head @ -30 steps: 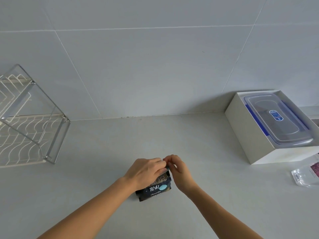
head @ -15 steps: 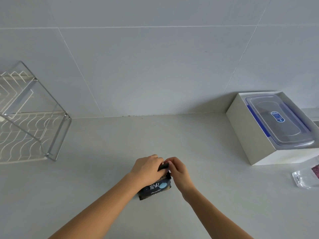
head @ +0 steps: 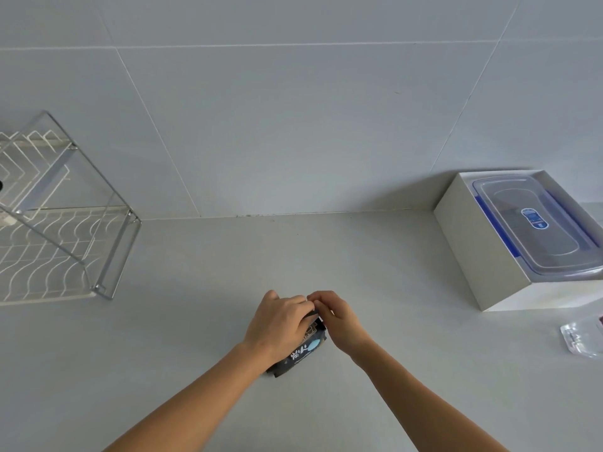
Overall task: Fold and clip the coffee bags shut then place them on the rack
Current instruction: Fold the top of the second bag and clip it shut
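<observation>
A small dark coffee bag point(head: 301, 352) with a pale blue dot and white lettering stands on the grey counter in the lower middle. My left hand point(head: 277, 324) covers its upper left part and pinches its top edge. My right hand point(head: 337, 319) grips the same top edge from the right, fingertips touching those of the left. The bag's top is mostly hidden under the fingers; I cannot tell whether a clip is on it. The metal wire rack point(head: 62, 230) stands at the far left against the wall.
A white box point(head: 489, 252) holding a clear plastic container with blue clasps point(head: 535, 223) sits at the right by the wall. A clear plastic pouch point(head: 582, 337) lies at the right edge. A tiled wall rises behind the counter.
Both hands have stayed on the bag's top; the fingers have closed in tighter and the bag's visible upper part has shrunk. The view shifted slightly.
</observation>
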The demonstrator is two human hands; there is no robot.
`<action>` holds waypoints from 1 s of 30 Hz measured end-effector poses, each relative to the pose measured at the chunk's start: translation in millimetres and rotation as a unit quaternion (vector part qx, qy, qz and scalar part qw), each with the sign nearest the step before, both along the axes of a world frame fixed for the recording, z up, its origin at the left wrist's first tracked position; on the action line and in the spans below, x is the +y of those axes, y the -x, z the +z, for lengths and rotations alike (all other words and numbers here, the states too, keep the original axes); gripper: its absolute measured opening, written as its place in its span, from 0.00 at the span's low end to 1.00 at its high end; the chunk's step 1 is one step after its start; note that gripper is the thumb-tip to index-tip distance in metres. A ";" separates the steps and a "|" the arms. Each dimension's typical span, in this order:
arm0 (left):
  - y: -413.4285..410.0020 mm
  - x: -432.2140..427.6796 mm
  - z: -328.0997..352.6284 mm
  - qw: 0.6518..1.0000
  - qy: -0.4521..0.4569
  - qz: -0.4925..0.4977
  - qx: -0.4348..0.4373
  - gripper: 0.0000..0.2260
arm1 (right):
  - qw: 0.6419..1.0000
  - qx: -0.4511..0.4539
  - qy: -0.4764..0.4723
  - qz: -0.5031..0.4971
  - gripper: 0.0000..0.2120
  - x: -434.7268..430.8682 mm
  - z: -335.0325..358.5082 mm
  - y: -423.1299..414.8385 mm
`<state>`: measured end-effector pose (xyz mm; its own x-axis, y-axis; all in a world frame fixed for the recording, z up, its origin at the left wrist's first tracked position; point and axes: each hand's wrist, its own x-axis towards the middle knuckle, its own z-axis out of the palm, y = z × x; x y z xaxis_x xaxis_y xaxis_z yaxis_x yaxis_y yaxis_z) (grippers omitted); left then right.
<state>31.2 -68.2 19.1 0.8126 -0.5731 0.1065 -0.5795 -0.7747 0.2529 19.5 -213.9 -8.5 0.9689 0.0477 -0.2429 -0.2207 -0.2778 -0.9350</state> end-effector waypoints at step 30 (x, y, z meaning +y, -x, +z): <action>-7.5 -25.6 -7.8 0.988 0.030 -0.053 0.143 0.14 | 0.998 0.025 -0.049 -0.037 0.16 -23.3 -12.6 22.4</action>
